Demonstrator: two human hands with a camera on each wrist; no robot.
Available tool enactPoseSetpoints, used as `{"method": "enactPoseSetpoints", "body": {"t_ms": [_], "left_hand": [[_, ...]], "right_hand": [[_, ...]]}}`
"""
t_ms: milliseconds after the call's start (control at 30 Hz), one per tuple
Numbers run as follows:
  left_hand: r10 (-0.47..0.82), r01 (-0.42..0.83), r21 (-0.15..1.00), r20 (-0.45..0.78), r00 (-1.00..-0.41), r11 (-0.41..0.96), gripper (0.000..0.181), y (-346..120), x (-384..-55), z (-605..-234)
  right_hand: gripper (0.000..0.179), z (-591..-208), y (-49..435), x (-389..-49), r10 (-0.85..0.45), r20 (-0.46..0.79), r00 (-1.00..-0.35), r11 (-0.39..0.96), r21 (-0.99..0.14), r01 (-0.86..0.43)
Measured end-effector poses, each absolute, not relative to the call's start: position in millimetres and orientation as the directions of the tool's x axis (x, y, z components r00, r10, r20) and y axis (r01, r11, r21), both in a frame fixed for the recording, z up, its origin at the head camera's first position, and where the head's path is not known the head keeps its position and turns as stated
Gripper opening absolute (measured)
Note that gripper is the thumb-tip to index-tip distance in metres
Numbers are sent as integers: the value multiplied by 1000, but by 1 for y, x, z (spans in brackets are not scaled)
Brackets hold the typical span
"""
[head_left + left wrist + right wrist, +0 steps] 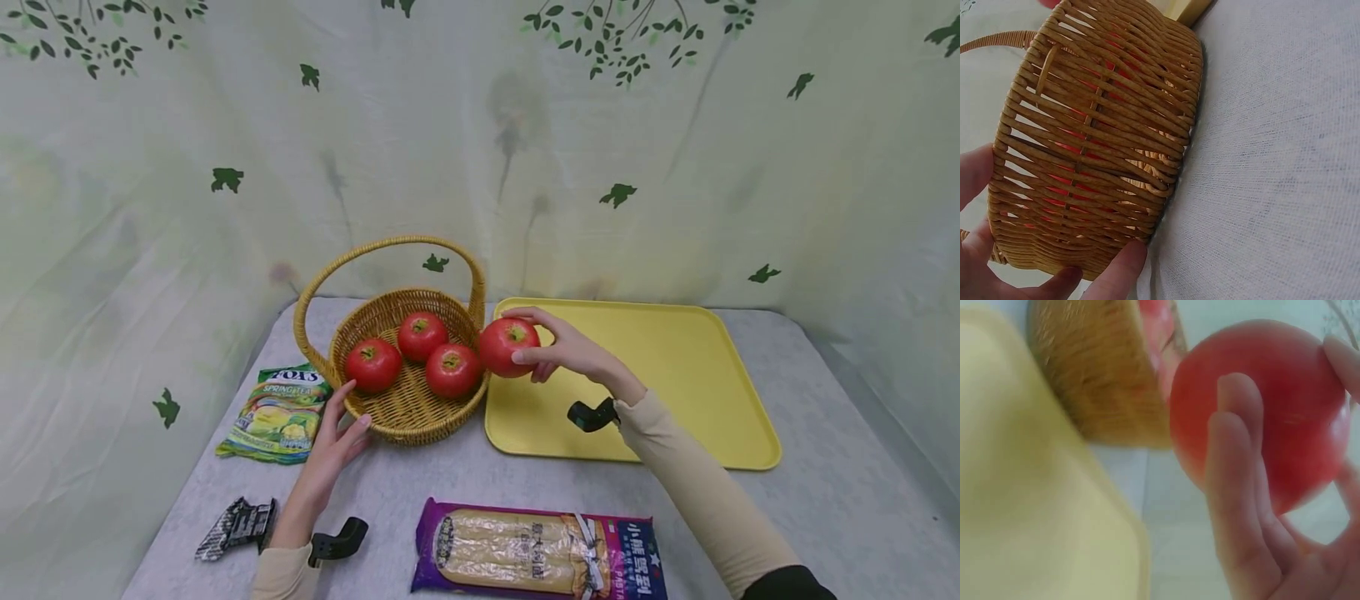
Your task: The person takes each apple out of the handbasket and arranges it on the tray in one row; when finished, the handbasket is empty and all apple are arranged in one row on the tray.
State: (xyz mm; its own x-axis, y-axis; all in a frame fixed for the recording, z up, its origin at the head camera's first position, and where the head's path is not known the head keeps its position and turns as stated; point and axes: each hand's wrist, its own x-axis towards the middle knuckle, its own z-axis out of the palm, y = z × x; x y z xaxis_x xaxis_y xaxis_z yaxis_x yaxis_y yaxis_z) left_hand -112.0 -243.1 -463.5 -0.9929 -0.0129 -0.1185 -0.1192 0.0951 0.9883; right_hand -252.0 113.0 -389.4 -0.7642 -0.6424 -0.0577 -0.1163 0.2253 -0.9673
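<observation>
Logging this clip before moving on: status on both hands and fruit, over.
Right hand grips red fruit near basket. Left hand touches basket's side. Basket handle close to fruit, might obstruct.

Green FOX'S bag (277, 418), dark packet (243, 525), purple pasta pack (517, 552) — leaf-printed cloth (420, 142) behind.

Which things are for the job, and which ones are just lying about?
For the job:
the red fruit in the right hand
three more fruits in the basket
the basket, which the left hand touches
probably the tray beside it

Seemingly just lying about:
the green bag
the purple pack
the small black-and-silver thing
</observation>
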Motion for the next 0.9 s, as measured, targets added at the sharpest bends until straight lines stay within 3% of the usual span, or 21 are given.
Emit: {"method": "enactPoseSetpoints", "body": {"t_ms": [200, 467, 700, 900], "left_hand": [[-14, -103, 990, -103, -995, 95, 66, -243, -111, -464], [-7, -99, 991, -99, -995, 86, 65, -243, -111, -465], [-17, -106, 990, -105, -994, 96, 65, -243, -110, -464], [-10, -95, 991, -95, -995, 93, 65, -243, -109, -464]], "right_hand": [[61, -404, 132, -259, -539, -76, -839, 241, -968, -67], [63, -431, 134, -265, -466, -102, -879, 315, -947, -57], [63, -447, 129, -269, -492, -75, -868, 412, -898, -155], [63, -448, 127, -270, -513, -84, -854, 417, -894, -163]]}}
